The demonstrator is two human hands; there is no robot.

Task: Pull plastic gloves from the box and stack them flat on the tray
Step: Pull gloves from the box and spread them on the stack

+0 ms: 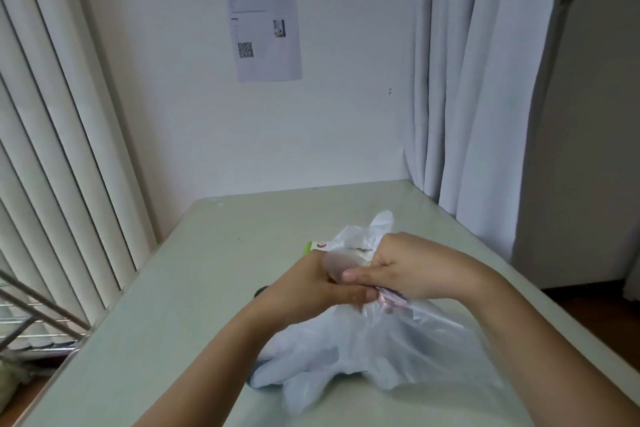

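Translucent white gloves [363, 347], a green-and-white box [317, 248], a pale green table [173, 288].

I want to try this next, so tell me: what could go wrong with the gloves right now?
1. Both the left hand and right hand pinch one thin glove; a hard tug might tear it.
2. The pile of gloves near them looks puffy and crumpled, not flat, so it may slide onto the table.
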